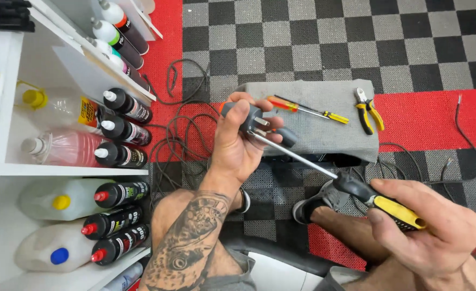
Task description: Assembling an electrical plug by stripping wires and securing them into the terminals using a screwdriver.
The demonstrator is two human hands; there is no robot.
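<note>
Grey plug (248, 119) held mid-air over knees, screwdriver (356, 188) tip at its pin face.
L hand (237, 143) grip wraps plug tight; R hand (437, 231) closed on yellow-black handle. Risk: tip slips, jabs L fingers. Pliers (368, 109) lie on grey cloth (313, 108) behind.

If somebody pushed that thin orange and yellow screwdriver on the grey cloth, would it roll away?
Probably only a little. The thin screwdriver has a round, slim shaft, so it could roll, but the grey cloth looks rough and soft, which should slow it. It lies near the cloth's middle, apart from the pliers, so it likely stays put. It looks stiff and light.
</note>
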